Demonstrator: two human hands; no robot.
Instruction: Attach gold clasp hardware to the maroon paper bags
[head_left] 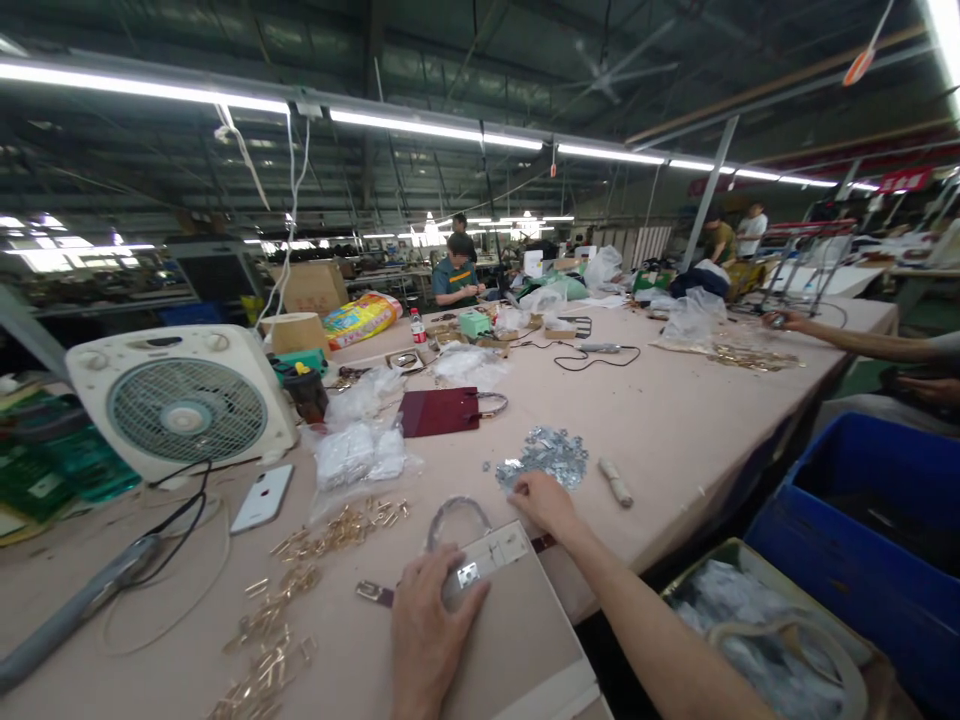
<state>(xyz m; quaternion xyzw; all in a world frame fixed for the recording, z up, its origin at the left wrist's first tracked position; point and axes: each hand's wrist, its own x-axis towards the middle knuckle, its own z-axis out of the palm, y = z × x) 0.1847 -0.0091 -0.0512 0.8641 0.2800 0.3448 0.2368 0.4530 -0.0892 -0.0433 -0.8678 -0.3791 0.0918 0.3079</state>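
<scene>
My left hand (pixel 424 625) lies flat, fingers together, on a beige handbag (pixel 517 620) at the table's near edge, just beside its silver clasp (pixel 469 574) and looped handle (pixel 456 515). My right hand (pixel 541 500) reaches past the bag, fingers curled at the edge of a pile of small silver metal parts (pixel 551 455); what the fingertips pinch is too small to see. A short pale roll (pixel 616 482) lies to the right of the pile.
Gold fittings (pixel 315 560) are strewn at left, near a white phone (pixel 262 497), bagged white parts (pixel 360 455) and a box fan (pixel 184 405). A dark red bag (pixel 442 410) lies farther back. A blue crate (pixel 862 520) stands right. A co-worker's arm (pixel 847 340) rests on the table.
</scene>
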